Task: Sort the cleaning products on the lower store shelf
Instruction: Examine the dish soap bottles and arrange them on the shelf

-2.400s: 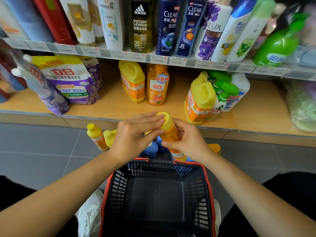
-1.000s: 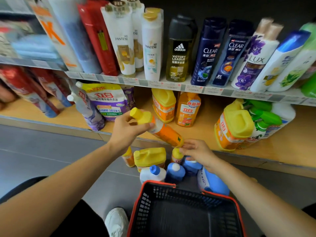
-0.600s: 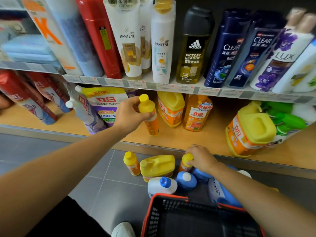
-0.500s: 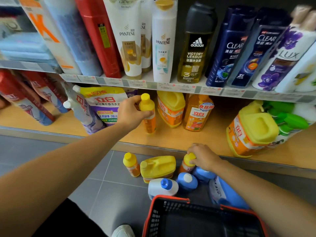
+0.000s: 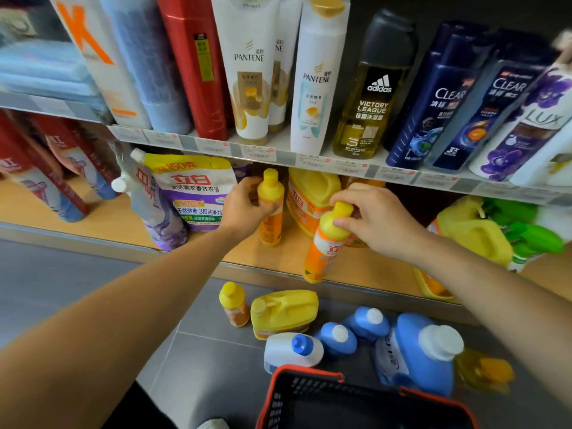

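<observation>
Reaching both arms forward to the lower shelf (image 5: 105, 219), I have my left hand (image 5: 243, 209) curled round the shoulder of an upright orange bottle (image 5: 271, 226) with a yellow cap. It stands on the wood between the purple refill pouch (image 5: 193, 193) and a yellow jug (image 5: 309, 193), just beside each. My right hand (image 5: 379, 219) pinches the yellow cap of a second orange bottle (image 5: 323, 253) between thumb and fingertips. This one hangs tilted, base low at the shelf's front edge; whether it touches the wood I cannot tell.

Off to my right on the same shelf sit a bigger yellow jug (image 5: 473, 236) and green sprayers (image 5: 529, 233).

Below my wrists, on the grey floor (image 5: 93, 289), wait a small orange bottle (image 5: 234, 306), a floor jug (image 5: 284, 309) in yellow, a white bottle (image 5: 286, 351) with a blue cap lying on its side, and several blue bottles (image 5: 416, 360) crowded together. The red-rimmed basket (image 5: 306, 373) is nearest me.
</observation>
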Available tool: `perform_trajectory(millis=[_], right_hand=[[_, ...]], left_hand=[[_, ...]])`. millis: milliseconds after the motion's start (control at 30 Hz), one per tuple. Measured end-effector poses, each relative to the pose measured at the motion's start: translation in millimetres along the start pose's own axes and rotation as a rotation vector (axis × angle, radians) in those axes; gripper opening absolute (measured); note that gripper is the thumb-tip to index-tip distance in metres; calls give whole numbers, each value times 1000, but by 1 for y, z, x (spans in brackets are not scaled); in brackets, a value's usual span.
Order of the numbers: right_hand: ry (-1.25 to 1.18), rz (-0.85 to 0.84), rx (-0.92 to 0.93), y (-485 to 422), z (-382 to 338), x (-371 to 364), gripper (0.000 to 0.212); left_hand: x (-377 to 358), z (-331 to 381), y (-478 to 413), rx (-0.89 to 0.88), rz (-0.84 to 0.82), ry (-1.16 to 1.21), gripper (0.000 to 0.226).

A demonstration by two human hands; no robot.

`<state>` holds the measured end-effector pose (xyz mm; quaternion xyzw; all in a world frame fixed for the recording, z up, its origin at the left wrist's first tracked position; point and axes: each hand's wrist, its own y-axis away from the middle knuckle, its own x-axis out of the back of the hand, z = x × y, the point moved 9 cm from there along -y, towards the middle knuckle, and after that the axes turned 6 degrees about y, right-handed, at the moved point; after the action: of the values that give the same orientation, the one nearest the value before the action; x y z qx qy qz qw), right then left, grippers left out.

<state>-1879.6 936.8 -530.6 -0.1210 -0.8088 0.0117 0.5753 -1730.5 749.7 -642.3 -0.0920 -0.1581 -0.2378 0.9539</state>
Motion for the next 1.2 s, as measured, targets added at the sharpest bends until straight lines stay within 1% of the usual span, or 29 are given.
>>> perform_trajectory(millis=[100, 167, 267, 333, 433, 533, 633, 700, 733, 800, 833, 900, 967, 1033, 1100, 1200], right_hand=[[21, -26, -15, -11, -3, -21, 32], [-10, -16, -36, -15, -3, -36, 33], [-152, 116, -118, -21, 2, -43, 37], [-242, 186, -182, -24, 6, -48, 34], [-319, 224, -226, -26, 12, -63, 30], [-443, 172, -262, -22, 17, -84, 39], [-540, 137, -257, -19, 18, -96, 45], [-586, 120, -269, -18, 22, -103, 49], [-610, 91, -277, -17, 23, -108, 54], [-608, 16, -280, -16, 24, -117, 73], [-588, -2, -280, -16, 25, -120, 79], [-564, 18, -292, -17, 29, -120, 75], [-576, 52, -305, -17, 32, -120, 65], [-578, 85, -329, -15, 36, -122, 59], [-586, 126, -360, -13, 40, -125, 59], [-636, 130, -355, -13, 39, -132, 59]], left_hand=[[-2, -6, 0, 24, -54, -23, 70], [-4, -12, 1, 32, -72, -71, 71], [-7, -22, 4, 52, -38, -184, 67], [-13, -29, 5, 77, -34, -262, 71], [-19, -34, 5, 79, -21, -312, 70], [-18, -38, 3, 70, -34, -256, 60], [-19, -44, 2, 84, -135, -164, 63], [-19, -47, 2, 92, -166, -154, 67], [-19, -48, 3, 95, -167, -162, 72], [-19, -48, 3, 95, -140, -202, 79], [-19, -48, 2, 88, -110, -231, 78], [-18, -46, 0, 69, -53, -268, 67], [-19, -46, -1, 63, -63, -249, 60], [-21, -48, -2, 60, -119, -204, 59], [-22, -49, -2, 48, -157, -196, 60], [-26, -52, 1, 55, -169, -202, 60]])
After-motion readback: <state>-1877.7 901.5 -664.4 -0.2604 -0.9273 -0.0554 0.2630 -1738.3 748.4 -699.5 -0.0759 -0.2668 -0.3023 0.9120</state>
